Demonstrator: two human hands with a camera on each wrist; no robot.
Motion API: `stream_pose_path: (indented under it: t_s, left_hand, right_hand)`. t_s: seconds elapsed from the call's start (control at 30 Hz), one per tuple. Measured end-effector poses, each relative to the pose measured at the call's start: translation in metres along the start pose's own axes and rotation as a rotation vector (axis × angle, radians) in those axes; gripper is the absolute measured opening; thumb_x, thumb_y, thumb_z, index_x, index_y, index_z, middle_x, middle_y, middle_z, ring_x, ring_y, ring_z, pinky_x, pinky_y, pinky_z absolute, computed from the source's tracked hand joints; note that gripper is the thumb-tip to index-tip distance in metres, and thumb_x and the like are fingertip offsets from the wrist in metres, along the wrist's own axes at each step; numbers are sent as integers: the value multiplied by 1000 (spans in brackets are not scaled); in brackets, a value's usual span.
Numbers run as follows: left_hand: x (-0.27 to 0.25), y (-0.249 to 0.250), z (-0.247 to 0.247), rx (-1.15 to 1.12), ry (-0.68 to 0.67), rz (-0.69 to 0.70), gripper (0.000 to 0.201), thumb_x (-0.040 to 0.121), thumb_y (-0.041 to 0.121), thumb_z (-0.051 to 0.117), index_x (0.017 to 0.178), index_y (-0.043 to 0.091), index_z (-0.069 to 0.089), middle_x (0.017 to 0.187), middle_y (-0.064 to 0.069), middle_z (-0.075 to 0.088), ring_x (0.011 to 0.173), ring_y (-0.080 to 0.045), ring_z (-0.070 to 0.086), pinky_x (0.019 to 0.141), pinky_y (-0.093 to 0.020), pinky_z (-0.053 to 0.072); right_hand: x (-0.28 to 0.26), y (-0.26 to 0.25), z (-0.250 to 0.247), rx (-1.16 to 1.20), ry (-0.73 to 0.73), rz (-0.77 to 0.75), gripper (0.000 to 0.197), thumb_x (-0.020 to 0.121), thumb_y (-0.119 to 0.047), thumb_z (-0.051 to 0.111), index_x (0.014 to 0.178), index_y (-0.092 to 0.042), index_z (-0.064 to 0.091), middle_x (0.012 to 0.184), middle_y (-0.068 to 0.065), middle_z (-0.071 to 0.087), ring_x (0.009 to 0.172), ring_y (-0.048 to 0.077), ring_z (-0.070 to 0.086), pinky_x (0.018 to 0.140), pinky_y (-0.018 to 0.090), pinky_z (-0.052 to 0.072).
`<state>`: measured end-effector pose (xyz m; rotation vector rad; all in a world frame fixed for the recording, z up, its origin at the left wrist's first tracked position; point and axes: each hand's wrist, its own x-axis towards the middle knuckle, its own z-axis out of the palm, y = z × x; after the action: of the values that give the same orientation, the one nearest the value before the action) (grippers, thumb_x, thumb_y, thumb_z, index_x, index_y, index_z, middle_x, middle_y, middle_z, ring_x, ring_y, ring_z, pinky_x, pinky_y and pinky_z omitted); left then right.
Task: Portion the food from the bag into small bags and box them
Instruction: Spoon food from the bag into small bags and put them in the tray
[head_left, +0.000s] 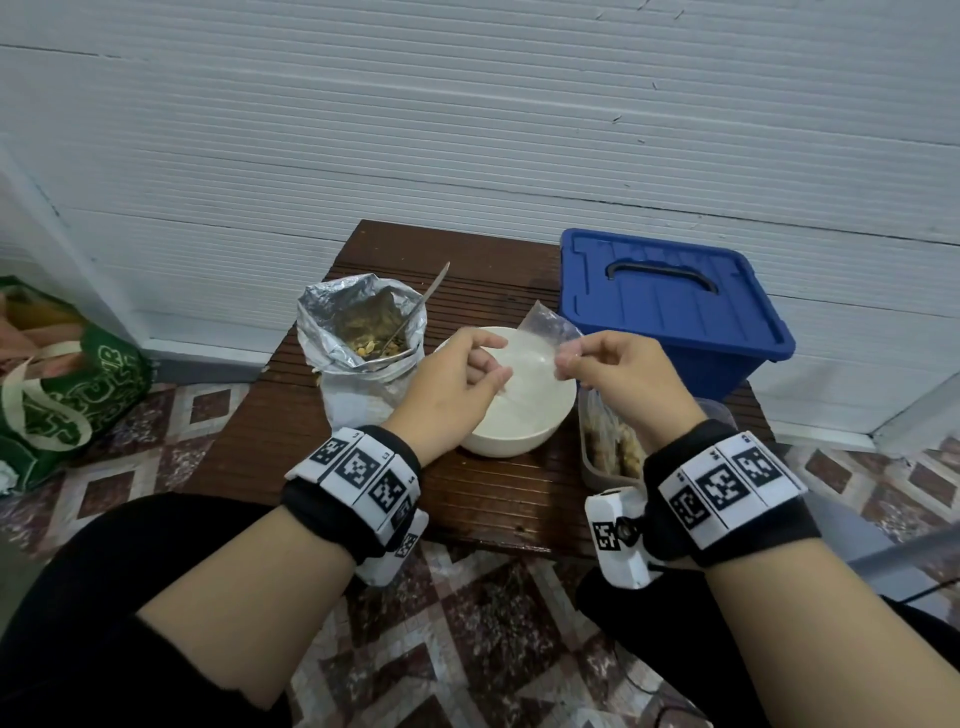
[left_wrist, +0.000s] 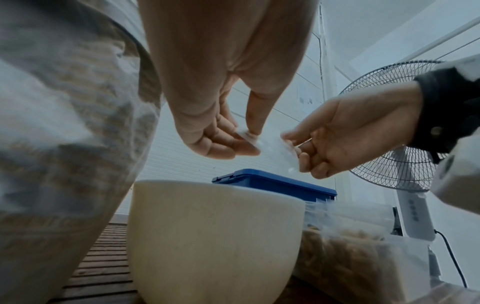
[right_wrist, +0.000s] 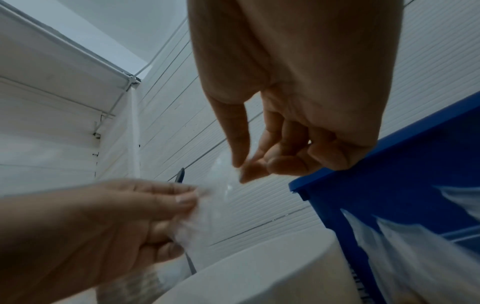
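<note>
Pinching from both sides: my left hand (head_left: 457, 376) nips one edge of the small clear bag (head_left: 524, 358) between thumb and fingertips, my right hand (head_left: 618, 376) nips the opposite edge, other fingers curled in. Bag hangs between them just over the white bowl (head_left: 524, 431), which sits near the middle of the table (head_left: 249, 452). Looks empty and flat as far as I can tell; the plastic is blurred in both wrist views, so whether the mouth has parted I cannot tell. My read: the step is opening the bag mouth for filling. To do it well I'd rub the two layers apart at the rim, keep the pinches light and near the top edge, and hold the mouth over the bowl so spills land there. Outward: foil food bag (head_left: 363, 338) stands open at the left of the table, touching or just beside the bowl, with a spoon (head_left: 415, 312) stuck in it. Clear container (head_left: 597, 457) at the right edge holds what look like filled bags. Blue lidded box (head_left: 670, 306) sits shut at the far right corner. Green tote (head_left: 67, 395) on the floor off left; a fan (left_wrist: 397, 127) shows in the left wrist view.
</note>
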<state>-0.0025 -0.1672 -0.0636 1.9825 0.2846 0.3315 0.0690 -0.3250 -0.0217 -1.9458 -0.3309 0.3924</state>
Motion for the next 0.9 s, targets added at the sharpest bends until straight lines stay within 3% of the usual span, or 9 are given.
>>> stream_pose_path:
  t_s: [0.07, 0.17, 0.23, 0.37, 0.47, 0.53, 0.7, 0.8, 0.9]
  left_hand:
    - [0, 3, -1, -57, 16, -6, 24, 92, 17, 62, 111, 25, 51, 91, -1, 64, 84, -13, 66, 82, -21, 50]
    - [0, 7, -2, -150, 35, -42, 25, 91, 16, 63, 112, 24, 51, 91, -2, 65, 86, -17, 68, 87, -30, 52]
    - [1, 9, -3, -221, 43, -62, 28, 90, 13, 64, 113, 20, 50, 86, 0, 66, 83, -14, 68, 88, -31, 53]
    - [0, 16, -4, -326, 69, -58, 37, 86, 15, 70, 117, 17, 50, 86, -2, 66, 77, -6, 66, 82, -22, 51]
    - [-4, 18, -5, -390, -1, 11, 73, 61, 26, 85, 123, 22, 47, 104, -4, 66, 85, -7, 67, 83, -20, 52]
    - [-6, 16, -4, -284, -62, 94, 89, 49, 33, 87, 127, 28, 46, 118, -4, 61, 92, -7, 67, 90, -22, 51]
    - [-6, 11, -3, -36, 44, 304, 73, 61, 25, 89, 126, 29, 54, 118, 7, 54, 91, -3, 64, 88, -17, 48]
    - [-6, 7, -5, 29, 106, 380, 67, 65, 29, 87, 125, 23, 58, 119, 3, 54, 96, -3, 60, 86, -16, 48]
    - [-5, 5, -7, 117, 157, 387, 65, 67, 37, 85, 124, 21, 60, 121, 6, 58, 108, 3, 53, 95, -19, 45]
  right_hand:
    - [0, 4, 3, 20, 58, 17, 7, 85, -14, 68, 92, -15, 65, 79, -2, 70, 80, 10, 63, 77, 25, 46]
    - [-2, 4, 5, 58, 78, 92, 28, 86, -23, 69, 110, -18, 56, 81, -4, 70, 75, 7, 60, 66, 21, 43]
    - [-4, 3, 8, 117, 14, 161, 40, 84, -28, 71, 116, -21, 50, 87, -1, 71, 74, 8, 59, 62, 22, 39]
    - [-3, 8, 15, 347, 4, 269, 61, 77, -11, 76, 129, -18, 44, 104, 13, 68, 72, 12, 56, 59, 25, 39]
    - [-2, 11, 18, 605, 15, 346, 59, 83, -2, 67, 134, -12, 39, 76, 6, 71, 60, 10, 51, 54, 24, 36]
    - [-1, 13, 19, 695, -2, 385, 60, 84, -1, 66, 137, -9, 37, 66, 2, 69, 56, 9, 50, 53, 24, 36]
    - [-2, 15, 23, 709, -51, 434, 64, 83, -3, 67, 139, -8, 37, 67, 4, 67, 56, 10, 50, 53, 25, 36]
    - [-3, 12, 24, 670, -82, 440, 58, 83, -7, 68, 135, -9, 41, 72, 7, 65, 57, 11, 51, 54, 26, 36]
    - [-6, 6, 25, 459, -145, 434, 41, 87, -29, 67, 122, -12, 54, 71, 3, 69, 59, 11, 53, 57, 26, 39]
